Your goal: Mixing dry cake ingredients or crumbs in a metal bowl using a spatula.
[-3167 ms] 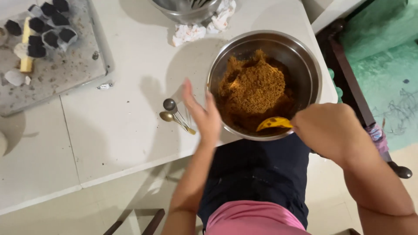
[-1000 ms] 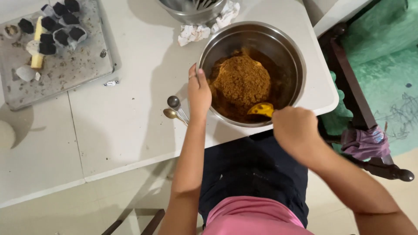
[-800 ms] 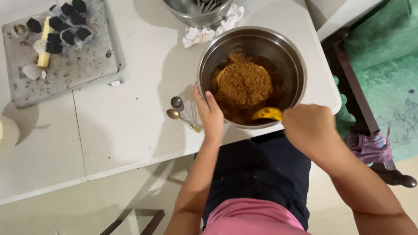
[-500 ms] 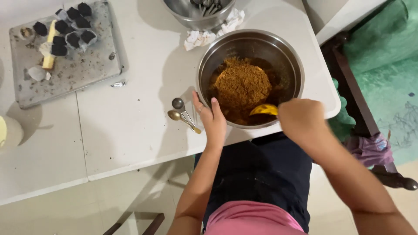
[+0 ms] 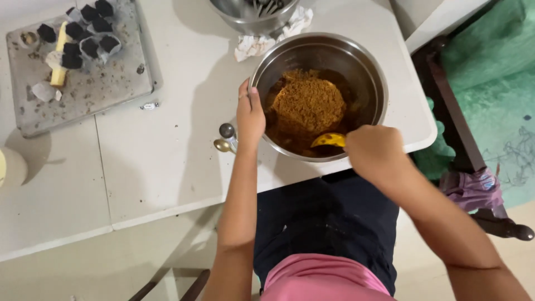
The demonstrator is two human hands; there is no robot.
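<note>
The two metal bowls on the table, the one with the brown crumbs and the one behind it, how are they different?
The near bowl shows whole and holds a heap of brown crumbs; the far bowl is cut off by the picture's top edge and holds what look like metal utensils. The left hand rests on the near bowl's rim, and the right hand works a yellow spatula in it; nobody touches the far bowl. Both are round, shiny metal.

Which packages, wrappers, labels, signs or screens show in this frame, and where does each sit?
Paper cups: far left on the grey tray, small dark fluted cases in a cluster.
Small wrapper: on the table just right of the tray, tiny, crumpled, silvery.
Crumpled paper: behind the big bowl, white.
No labels, signs or screens visible.
</note>
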